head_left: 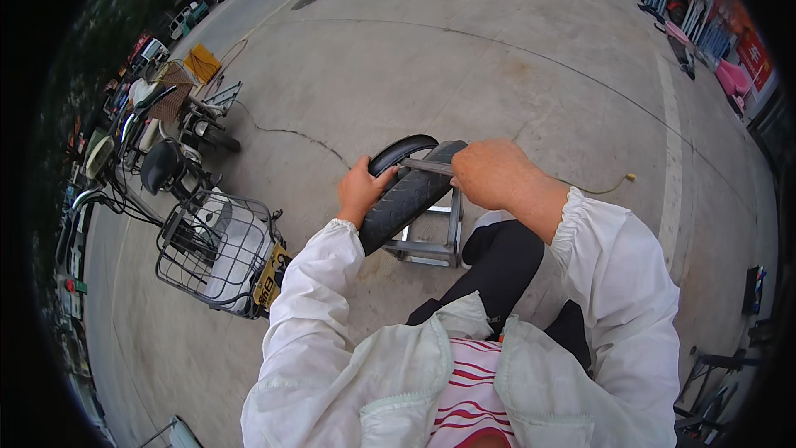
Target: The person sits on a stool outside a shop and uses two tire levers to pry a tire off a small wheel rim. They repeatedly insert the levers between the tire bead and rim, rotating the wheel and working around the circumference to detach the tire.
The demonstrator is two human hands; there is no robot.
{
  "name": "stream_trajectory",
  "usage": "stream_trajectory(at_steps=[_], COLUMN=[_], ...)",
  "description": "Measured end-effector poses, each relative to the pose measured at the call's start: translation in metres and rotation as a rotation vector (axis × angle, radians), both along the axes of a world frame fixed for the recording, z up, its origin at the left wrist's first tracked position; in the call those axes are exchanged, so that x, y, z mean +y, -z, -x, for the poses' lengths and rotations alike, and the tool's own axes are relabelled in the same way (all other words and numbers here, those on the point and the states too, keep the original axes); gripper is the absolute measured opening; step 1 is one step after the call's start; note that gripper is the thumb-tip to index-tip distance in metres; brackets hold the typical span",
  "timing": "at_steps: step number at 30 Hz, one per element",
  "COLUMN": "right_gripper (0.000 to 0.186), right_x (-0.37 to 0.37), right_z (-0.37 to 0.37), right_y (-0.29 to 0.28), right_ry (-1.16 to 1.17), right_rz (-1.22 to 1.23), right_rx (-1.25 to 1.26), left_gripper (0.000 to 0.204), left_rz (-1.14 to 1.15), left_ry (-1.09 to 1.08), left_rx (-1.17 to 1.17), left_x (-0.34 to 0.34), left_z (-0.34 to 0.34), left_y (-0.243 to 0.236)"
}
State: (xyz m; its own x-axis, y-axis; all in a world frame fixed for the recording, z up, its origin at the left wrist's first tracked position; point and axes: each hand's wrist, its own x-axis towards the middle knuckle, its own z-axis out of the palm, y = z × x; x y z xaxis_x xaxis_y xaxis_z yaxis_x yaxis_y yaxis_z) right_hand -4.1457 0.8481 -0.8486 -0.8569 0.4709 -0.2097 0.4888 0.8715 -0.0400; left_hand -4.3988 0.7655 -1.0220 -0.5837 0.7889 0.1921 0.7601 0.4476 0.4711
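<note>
A black tire [402, 209] with worn-looking tread stands tilted in front of me, its curved rim edge [404, 148] showing at the far side. My left hand [361, 191] grips the tire's left side, the thumb lying near one end of a flat metal bar [426, 166]. That bar lies across the tread. Its other end disappears into my right hand [496, 176], whose fingers are closed around it. Part of the tire's right side is hidden behind the right hand. Directly beneath is a square metal stool frame [454, 232], close to my bent knee.
A scooter with a wire basket [217, 253] is parked at the left, with another two-wheeler [203, 134] behind it. A thin yellowish hose [609, 191] lies on the concrete ground [514, 58] to the right. Shop goods [705, 25] line the far right.
</note>
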Motion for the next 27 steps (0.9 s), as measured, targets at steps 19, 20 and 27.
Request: stream_trajectory(at_steps=[19,20,27], right_gripper=[0.032,0.035,0.037], right_x=[-0.069,-0.076,0.011], right_z=[-0.251,-0.282,-0.163], right_y=[0.519,0.548,0.361], right_ry=[1.811,1.698,1.101], right_rz=[1.167,1.167,0.152], right_rx=[0.521,0.421,0.701], left_gripper=[0.065,0.065,0.065], left_rz=[0.058,0.040,0.134], left_ry=[-0.048,-0.018,-0.047], left_rx=[-0.045,-0.055,0.031], left_x=[0.000,0.011,0.020], left_z=[0.037,0.029,0.013], left_y=[0.001,-0.002,-0.013])
